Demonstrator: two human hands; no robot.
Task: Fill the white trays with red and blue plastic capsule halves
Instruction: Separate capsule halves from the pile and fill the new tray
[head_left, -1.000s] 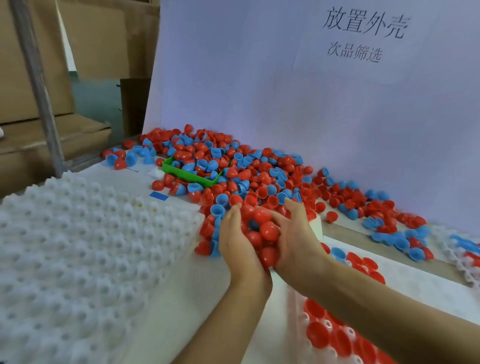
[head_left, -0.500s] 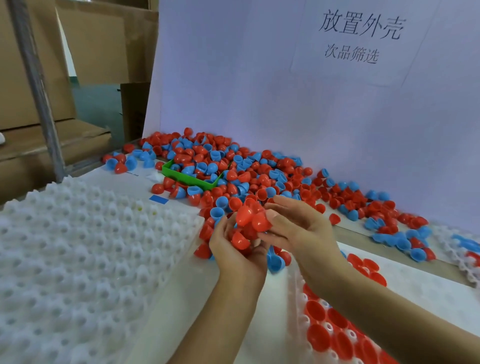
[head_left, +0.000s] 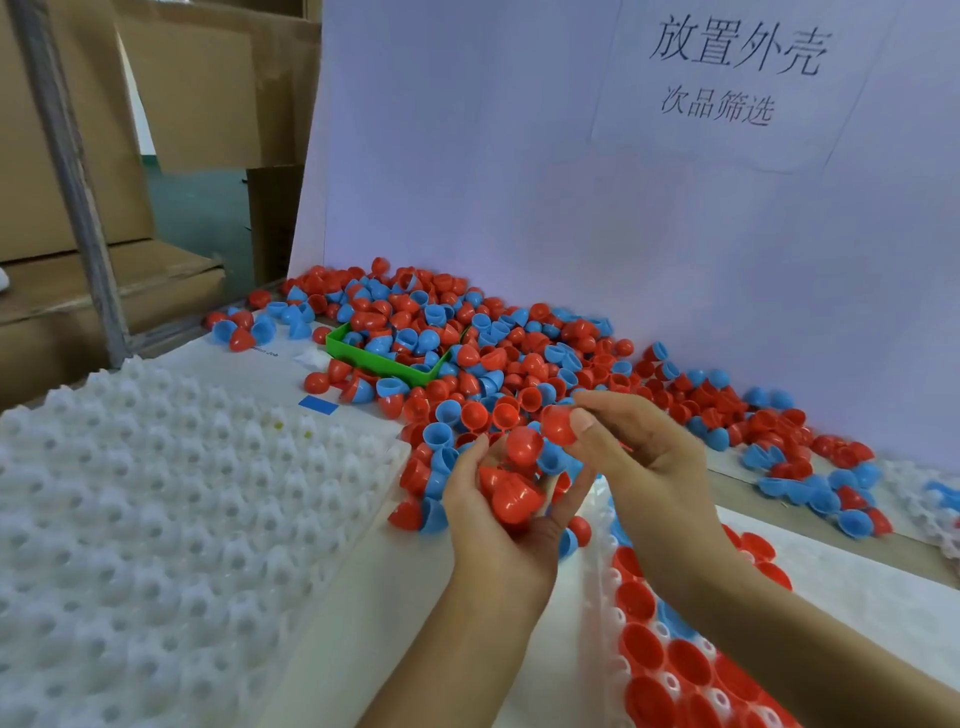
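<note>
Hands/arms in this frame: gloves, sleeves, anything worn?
Nothing worn that shows. The left hand and right hand are bare, no gloves. Both forearms are uncovered to the frame edge, no sleeves in view. No visible rings, watch or wristbands.

Single view, head-worn, wide-angle. Looks forward and down across the counter (head_left: 332, 613) from the person's side. Both forearms enter from the bottom edge; left hand (head_left: 506, 519) and right hand (head_left: 644, 457) sit close, just below frame centre. White board (head_left: 519, 182) with printed characters stands upright at the counter's far edge. Cardboard boxes (head_left: 62, 156) at upper left. Straight lines bow near the frame edges.
</note>
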